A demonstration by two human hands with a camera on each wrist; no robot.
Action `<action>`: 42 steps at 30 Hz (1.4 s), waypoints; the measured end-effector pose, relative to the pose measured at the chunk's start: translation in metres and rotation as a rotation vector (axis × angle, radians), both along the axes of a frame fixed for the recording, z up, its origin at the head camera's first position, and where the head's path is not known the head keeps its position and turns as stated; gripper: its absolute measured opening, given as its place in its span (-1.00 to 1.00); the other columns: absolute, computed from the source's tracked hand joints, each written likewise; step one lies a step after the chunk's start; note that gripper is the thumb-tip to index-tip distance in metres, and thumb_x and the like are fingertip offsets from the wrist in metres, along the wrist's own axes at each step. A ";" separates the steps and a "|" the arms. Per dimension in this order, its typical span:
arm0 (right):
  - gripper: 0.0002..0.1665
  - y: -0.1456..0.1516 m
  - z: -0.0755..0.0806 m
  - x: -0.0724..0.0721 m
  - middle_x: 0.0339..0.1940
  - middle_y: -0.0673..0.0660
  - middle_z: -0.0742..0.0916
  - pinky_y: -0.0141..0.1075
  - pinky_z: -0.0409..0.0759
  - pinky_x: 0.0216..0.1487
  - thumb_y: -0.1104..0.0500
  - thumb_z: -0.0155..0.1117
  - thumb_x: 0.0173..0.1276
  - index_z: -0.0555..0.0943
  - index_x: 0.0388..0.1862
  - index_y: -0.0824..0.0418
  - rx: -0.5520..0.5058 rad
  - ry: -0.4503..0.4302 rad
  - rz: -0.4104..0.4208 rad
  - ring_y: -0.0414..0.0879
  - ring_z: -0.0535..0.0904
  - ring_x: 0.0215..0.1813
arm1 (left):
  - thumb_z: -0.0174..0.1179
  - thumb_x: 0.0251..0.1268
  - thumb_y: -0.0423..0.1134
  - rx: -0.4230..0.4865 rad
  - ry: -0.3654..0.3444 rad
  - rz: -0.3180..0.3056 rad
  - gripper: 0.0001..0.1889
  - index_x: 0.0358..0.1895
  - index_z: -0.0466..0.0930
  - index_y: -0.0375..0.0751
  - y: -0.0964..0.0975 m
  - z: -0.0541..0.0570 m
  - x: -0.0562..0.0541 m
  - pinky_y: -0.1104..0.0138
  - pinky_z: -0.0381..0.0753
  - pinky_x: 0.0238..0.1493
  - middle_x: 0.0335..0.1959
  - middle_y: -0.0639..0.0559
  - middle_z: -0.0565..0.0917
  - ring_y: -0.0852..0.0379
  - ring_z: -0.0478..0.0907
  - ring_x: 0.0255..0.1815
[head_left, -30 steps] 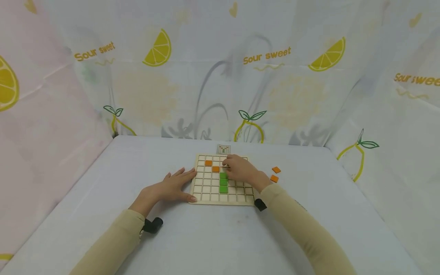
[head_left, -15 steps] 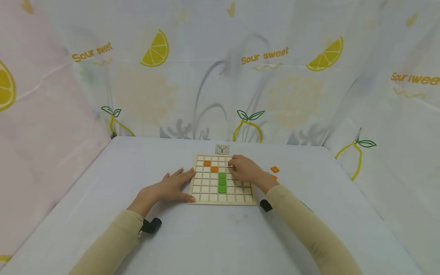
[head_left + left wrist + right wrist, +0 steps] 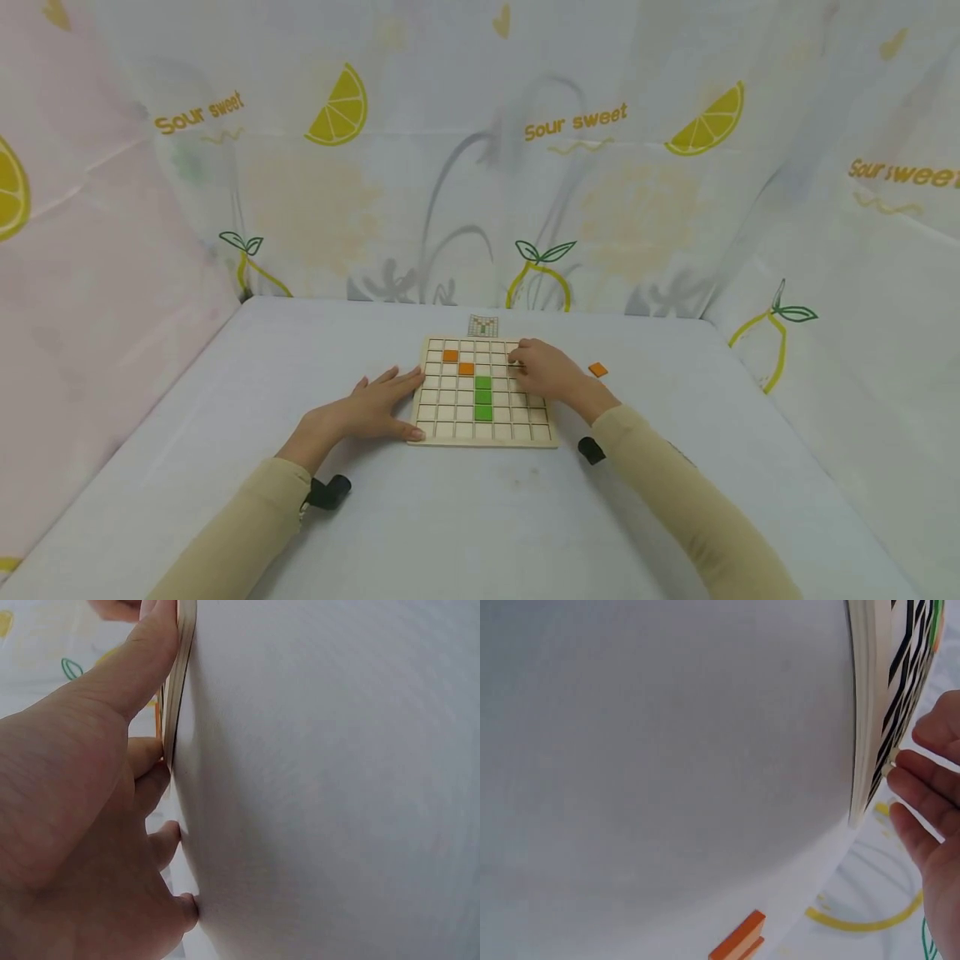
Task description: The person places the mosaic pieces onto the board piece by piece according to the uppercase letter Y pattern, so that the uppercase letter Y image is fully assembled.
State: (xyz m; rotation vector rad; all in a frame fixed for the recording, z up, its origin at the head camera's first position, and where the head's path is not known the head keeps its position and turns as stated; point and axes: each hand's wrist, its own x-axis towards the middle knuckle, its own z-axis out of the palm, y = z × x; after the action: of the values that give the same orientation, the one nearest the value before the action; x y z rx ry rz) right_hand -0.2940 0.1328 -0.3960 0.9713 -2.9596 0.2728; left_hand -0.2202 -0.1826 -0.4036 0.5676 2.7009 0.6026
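A square wooden grid board (image 3: 480, 443) lies on the white table. Two orange tiles (image 3: 450, 356) sit diagonally on its upper left, and a column of green tiles (image 3: 483, 397) stands near the middle. My left hand (image 3: 375, 407) rests against the board's left side, fingers spread, thumb at the near corner. Over the upper right cells is my right hand (image 3: 551, 371), fingers loosely bent. In the right wrist view, no tile shows between its thumb and fingers (image 3: 926, 787), whose tips are close over the board.
A small printed card (image 3: 483, 326) with a coloured grid pattern lies just beyond the board. Loose orange tiles (image 3: 739, 939) lie on the table right of the board; in the head view one (image 3: 597, 369) shows beyond the right wrist. Patterned cloth (image 3: 450, 167) encloses the table's back and sides.
My right hand has moved rightward from above the green column to the board's upper right, and its wrist now hides one loose orange tile. The left hand stays against the board.
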 end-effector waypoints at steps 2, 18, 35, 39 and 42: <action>-0.70 0.003 0.000 0.000 -0.10 0.11 0.69 -0.18 0.63 0.08 0.27 0.13 0.42 0.68 0.05 0.23 0.004 0.012 0.005 -0.04 0.61 -0.03 | 0.36 0.05 0.32 0.000 0.001 0.000 0.12 0.61 0.00 -0.09 0.000 0.000 0.000 -0.36 -0.32 0.52 0.65 -0.04 0.01 -0.28 -0.23 0.66; -0.69 0.032 0.002 -0.001 -0.14 0.10 0.70 -0.18 0.63 -0.03 0.28 0.17 0.36 0.70 0.03 0.22 0.038 0.019 -0.049 -0.08 0.59 -0.14 | 0.34 0.06 0.33 -0.001 0.013 -0.003 0.12 0.61 -0.02 -0.07 -0.002 -0.004 -0.003 -0.35 -0.30 0.52 0.65 0.00 0.01 -0.25 -0.22 0.67; -0.67 0.062 0.009 0.001 -0.08 0.16 0.72 -0.06 0.64 0.03 0.27 0.20 0.33 0.68 0.05 0.26 0.057 0.026 -0.085 0.03 0.65 -0.05 | 0.35 0.07 0.31 0.011 0.015 -0.009 0.12 0.61 -0.02 -0.07 -0.003 -0.003 -0.006 -0.36 -0.31 0.51 0.65 -0.03 0.02 -0.26 -0.23 0.66; -0.68 0.069 0.004 0.004 -0.12 0.15 0.72 -0.08 0.64 0.01 0.23 0.17 0.36 0.69 0.04 0.25 0.077 0.015 -0.090 0.00 0.64 -0.11 | 0.35 0.06 0.32 0.008 0.013 -0.008 0.13 0.61 -0.02 -0.08 -0.002 -0.005 -0.004 -0.38 -0.31 0.50 0.65 -0.04 0.02 -0.28 -0.23 0.66; -0.69 0.075 0.001 0.008 -0.16 0.15 0.71 -0.10 0.65 -0.05 0.23 0.17 0.36 0.69 0.02 0.27 0.080 0.027 -0.088 -0.03 0.62 -0.17 | 0.36 0.05 0.32 0.006 0.018 -0.004 0.13 0.61 -0.02 -0.08 -0.001 -0.006 -0.003 -0.38 -0.30 0.50 0.65 -0.04 0.02 -0.29 -0.22 0.66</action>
State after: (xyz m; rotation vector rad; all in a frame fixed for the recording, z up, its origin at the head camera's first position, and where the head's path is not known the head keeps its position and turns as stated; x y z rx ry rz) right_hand -0.2862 0.2075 -0.3947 0.8422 -2.9999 0.1391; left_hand -0.2231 -0.1840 -0.4095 0.5823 2.7146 0.6083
